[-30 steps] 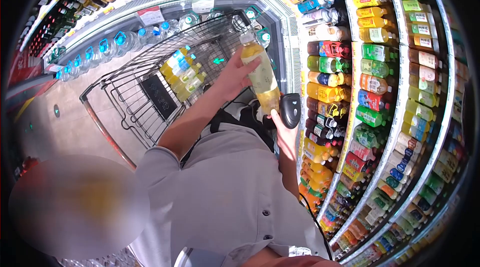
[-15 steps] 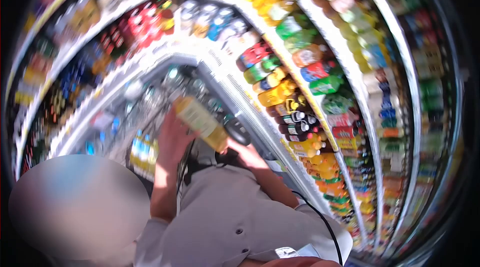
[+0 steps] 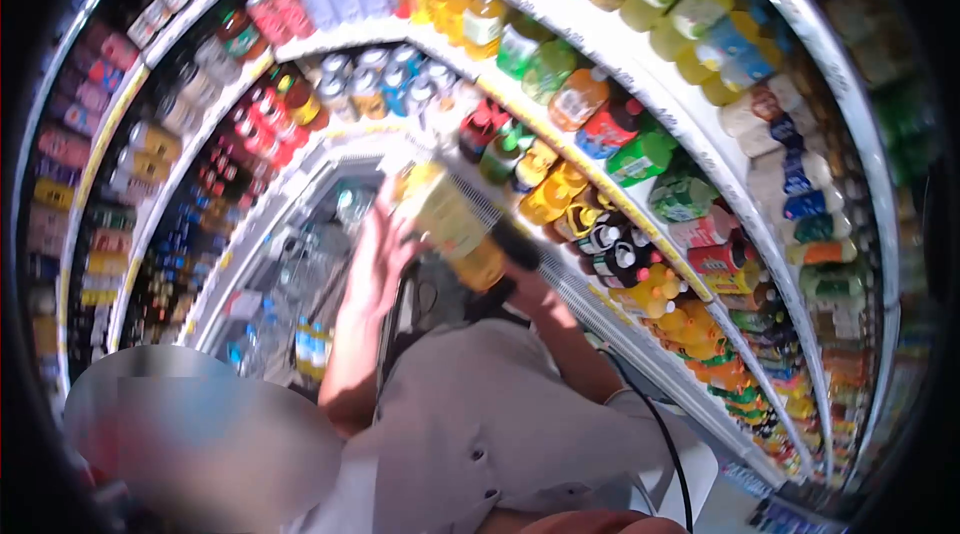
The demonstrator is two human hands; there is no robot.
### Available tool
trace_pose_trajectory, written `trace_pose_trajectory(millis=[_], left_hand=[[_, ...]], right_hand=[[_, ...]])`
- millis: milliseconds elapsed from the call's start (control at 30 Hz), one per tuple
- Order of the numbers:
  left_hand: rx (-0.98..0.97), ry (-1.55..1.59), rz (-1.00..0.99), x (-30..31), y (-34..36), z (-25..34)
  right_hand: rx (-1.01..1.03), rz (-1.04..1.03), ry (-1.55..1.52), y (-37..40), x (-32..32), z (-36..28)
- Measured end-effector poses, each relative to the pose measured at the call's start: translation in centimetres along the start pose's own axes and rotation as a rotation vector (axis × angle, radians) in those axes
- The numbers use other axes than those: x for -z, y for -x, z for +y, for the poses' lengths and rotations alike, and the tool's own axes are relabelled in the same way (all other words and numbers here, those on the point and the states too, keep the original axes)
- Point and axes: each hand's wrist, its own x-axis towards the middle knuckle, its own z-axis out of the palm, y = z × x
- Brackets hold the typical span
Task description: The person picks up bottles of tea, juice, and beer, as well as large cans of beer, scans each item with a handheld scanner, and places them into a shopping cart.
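Observation:
A bottle of yellow drink [image 3: 460,229] with a pale label is held tilted in front of my chest, blurred by motion. My left hand [image 3: 385,244] is closed on its upper left side, fingers at the label. Near the bottle's lower end is my right hand [image 3: 535,296], in shadow, its fingers smeared and partly hidden. A dark oblong object [image 3: 515,244] lies just right of the bottle, close above the right hand. Clear bottles [image 3: 352,206] lie in the low bin beyond my left hand.
Shelves of drink bottles [image 3: 640,156] curve round on the right, with more shelves on the left. Bottles with blue caps and yellow labels [image 3: 312,346] stand beside my left forearm. A black cable [image 3: 660,424] hangs at my right side. A blurred round shape [image 3: 220,444] fills the lower left.
The bottle and both hands have moved right in the view, and the bottle looks larger and more upright. The view has turned, showing more of the left shelves.

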Motion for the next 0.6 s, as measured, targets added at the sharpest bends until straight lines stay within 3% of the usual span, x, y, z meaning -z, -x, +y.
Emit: trace_pose_trajectory(millis=[133,200,333,467,533,600], left_hand=[[-0.024,-0.073,-0.178,-5.2,-4.5,0.0],[-0.041,-0.098,-0.222,-6.6,-6.1,-1.0],[-0.069,-0.141,-0.232,-9.5,-8.6,-3.2],[-0.052,-0.113,-0.235,-12.3,-9.8,-4.8],[-0.033,-0.080,-0.232,-13.2,-10.0,-5.4],[-0.023,-0.079,-0.257,-12.9,-10.6,-6.4]], right_hand=[[0.039,-0.142,0.095,0.9,0.1,-5.5],[0.075,-0.115,0.087,1.2,1.0,-6.3],[0.140,-0.038,0.028,2.3,2.3,-8.6],[0.186,-0.118,0.027,3.4,4.5,-10.7],[0.163,0.030,-0.020,4.1,4.5,-10.9],[0.176,-0.013,-0.030,4.2,6.0,-11.0]])
